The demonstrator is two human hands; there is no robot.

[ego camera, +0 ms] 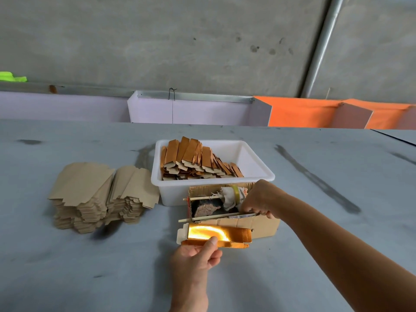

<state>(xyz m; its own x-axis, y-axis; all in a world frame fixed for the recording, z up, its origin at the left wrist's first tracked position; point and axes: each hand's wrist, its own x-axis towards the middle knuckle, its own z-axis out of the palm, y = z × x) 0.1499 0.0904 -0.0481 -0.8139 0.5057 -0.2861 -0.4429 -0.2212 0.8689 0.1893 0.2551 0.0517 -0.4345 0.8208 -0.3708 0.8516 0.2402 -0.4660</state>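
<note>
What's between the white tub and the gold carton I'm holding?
Head view: an open cardboard box sits between white tub and gold carton; the right hand grips a stick inside.

Noted stack of flat brown blanks well left of left hand. White tub of folded copper cartons just beyond right hand. Purple panels and orange panels farther back.

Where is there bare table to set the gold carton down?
Bare table lies right of the white tub and cardboard box, and in front of the stack of flat card blanks, left of the left hand. Crowded: stack, tub and box sit close together; the right hand pinches a stick in the box.
</note>
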